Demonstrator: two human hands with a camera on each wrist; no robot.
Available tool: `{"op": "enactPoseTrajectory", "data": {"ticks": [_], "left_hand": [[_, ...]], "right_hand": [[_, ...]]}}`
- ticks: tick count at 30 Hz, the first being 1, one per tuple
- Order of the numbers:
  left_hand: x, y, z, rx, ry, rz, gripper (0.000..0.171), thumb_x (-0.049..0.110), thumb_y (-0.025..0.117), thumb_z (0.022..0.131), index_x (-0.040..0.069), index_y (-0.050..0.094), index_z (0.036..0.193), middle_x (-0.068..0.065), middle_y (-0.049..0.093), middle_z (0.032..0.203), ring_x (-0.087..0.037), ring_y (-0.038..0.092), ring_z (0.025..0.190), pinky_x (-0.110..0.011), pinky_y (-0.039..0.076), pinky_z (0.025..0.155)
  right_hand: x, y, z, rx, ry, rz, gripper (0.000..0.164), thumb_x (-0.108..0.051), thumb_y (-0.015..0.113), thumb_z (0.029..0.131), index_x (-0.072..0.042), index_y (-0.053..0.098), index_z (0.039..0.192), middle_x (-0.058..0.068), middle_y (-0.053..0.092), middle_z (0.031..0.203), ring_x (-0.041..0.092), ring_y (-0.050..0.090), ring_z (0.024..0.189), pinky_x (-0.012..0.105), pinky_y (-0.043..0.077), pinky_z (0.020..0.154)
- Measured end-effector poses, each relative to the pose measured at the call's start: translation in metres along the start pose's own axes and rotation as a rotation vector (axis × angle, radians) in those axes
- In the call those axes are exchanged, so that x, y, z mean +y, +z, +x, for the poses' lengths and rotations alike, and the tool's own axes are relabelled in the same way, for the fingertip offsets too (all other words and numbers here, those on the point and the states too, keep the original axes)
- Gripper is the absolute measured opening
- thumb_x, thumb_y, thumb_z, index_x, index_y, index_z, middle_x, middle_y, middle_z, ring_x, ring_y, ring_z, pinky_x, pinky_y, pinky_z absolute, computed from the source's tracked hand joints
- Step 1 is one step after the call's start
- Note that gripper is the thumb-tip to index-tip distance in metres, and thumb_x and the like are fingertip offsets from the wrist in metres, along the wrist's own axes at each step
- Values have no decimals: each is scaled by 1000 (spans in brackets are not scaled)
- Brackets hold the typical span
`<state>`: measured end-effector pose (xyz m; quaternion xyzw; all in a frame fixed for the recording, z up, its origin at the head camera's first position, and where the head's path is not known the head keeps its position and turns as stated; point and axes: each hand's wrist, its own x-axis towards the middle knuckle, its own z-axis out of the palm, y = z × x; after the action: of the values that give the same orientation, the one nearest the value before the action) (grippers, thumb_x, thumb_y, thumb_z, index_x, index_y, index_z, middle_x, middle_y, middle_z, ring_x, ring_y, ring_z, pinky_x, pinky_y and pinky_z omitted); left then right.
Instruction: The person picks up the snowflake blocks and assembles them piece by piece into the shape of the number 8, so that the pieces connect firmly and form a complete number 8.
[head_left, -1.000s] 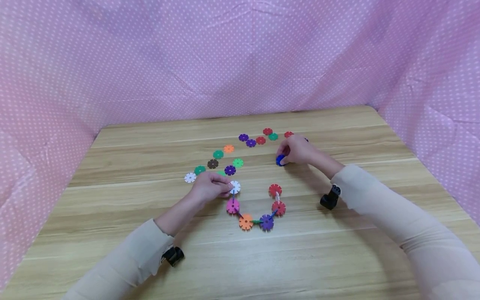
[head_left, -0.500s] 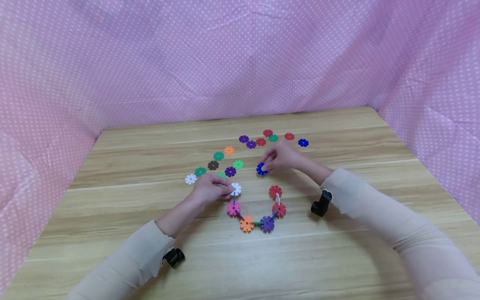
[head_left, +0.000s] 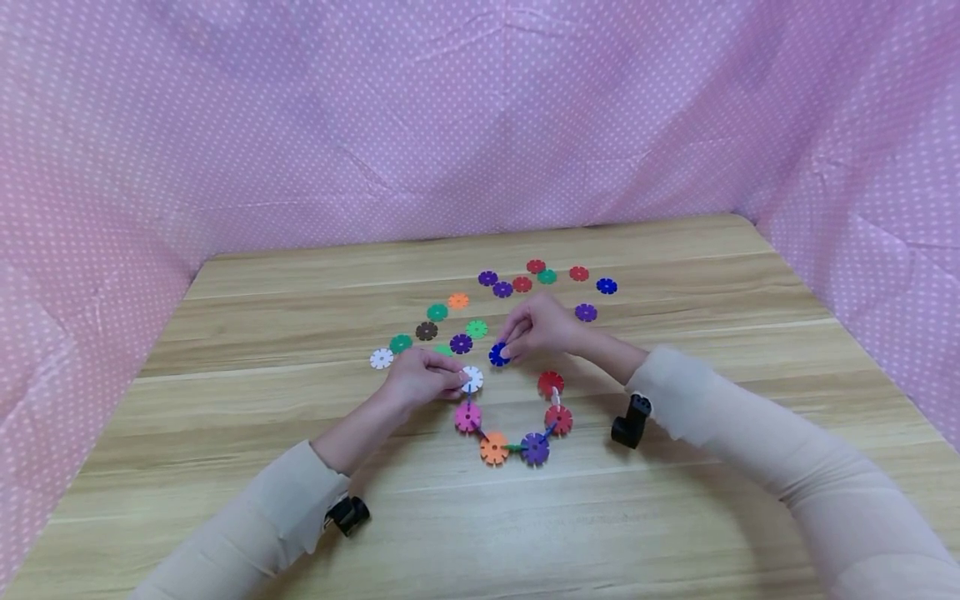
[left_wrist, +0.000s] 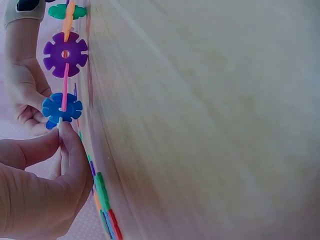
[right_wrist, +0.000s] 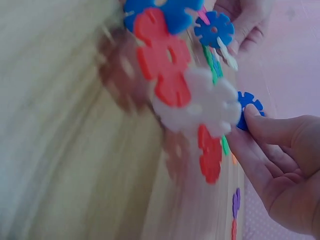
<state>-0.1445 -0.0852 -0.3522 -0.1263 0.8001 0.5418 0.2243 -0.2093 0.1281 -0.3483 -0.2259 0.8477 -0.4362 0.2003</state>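
My left hand [head_left: 424, 375] pinches the white slotted disc [head_left: 473, 380], likely steadying the chain [head_left: 494, 448]; my right hand [head_left: 542, 325] pinches a blue slotted disc [head_left: 496, 356] edgewise, probably keeping its far side exposed.

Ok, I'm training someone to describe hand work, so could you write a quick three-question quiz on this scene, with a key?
1. Multiple choice: what colour is the disc in the grip of the right hand?
A) orange
B) brown
C) blue

2. Fill in: in the head view, the two lowest discs of the linked chain are the orange one and the ____ one.

3. True or false: the left hand pinches a red disc at the chain's end.

Key:
1. C
2. purple
3. False; it pinches the white end disc.
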Motion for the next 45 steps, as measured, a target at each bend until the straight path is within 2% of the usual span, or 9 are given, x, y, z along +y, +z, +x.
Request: {"op": "enactPoseTrajectory", "data": {"ticks": [4, 8, 15, 25, 33, 39, 45], "left_hand": [[0, 0, -1, 0, -1, 10, 20, 4, 70, 85, 1, 70, 105, -15, 73, 105, -8, 69, 72, -24, 60, 75], [1, -1, 0, -7, 3, 10, 18, 4, 70, 85, 1, 71, 103, -15, 73, 104, -9, 68, 72, -24, 60, 74], [0, 1, 2, -23, 5, 5, 19, 3, 68, 86, -1, 70, 105, -16, 72, 105, -9, 68, 72, -24, 60, 73], [-2, 3, 2, 10, -16, -5, 19, 2, 68, 86, -1, 71, 105, -16, 71, 101, -10, 66, 68, -22, 60, 71], [-2, -1, 2, -18, -29, -42, 22, 3, 68, 87, -1, 69, 108, -17, 72, 103, -10, 68, 69, -23, 60, 73], [-3, -3, 2, -46, -42, -51, 23, 3, 67, 87, 0, 69, 110, -16, 71, 104, -10, 67, 70, -23, 60, 74], [-3, -2, -1, -46, -47, -37, 22, 4, 67, 87, 2, 70, 109, -15, 72, 103, -10, 68, 72, -23, 60, 74]], "right_hand": [[-4, 6, -1, 7, -86, -80, 11, -1, 78, 75, -3, 75, 85, 12, 76, 87, 15, 72, 77, 24, 60, 72], [-8, 12, -2, 13, -144, -109, 8, -1, 79, 75, -4, 75, 82, 11, 75, 84, 17, 72, 77, 23, 60, 73], [-10, 19, -2, 0, -160, -106, 8, 1, 77, 75, -5, 75, 79, 9, 76, 82, 13, 72, 75, 21, 59, 71], [-11, 25, -2, 14, -257, -92, 7, 4, 75, 77, -3, 75, 78, 12, 75, 81, 20, 72, 76, 20, 59, 69], [-12, 25, -1, 4, -224, -126, 9, 2, 76, 77, -5, 74, 82, 9, 76, 83, 17, 72, 78, 19, 59, 71], [-13, 24, 0, -31, -181, -82, 17, 0, 78, 75, -5, 74, 91, 10, 76, 92, 15, 73, 83, 19, 59, 74], [-7, 15, -2, -80, -180, -37, 26, -2, 79, 74, 0, 71, 99, 15, 74, 100, 20, 73, 91, 23, 59, 79]]}}
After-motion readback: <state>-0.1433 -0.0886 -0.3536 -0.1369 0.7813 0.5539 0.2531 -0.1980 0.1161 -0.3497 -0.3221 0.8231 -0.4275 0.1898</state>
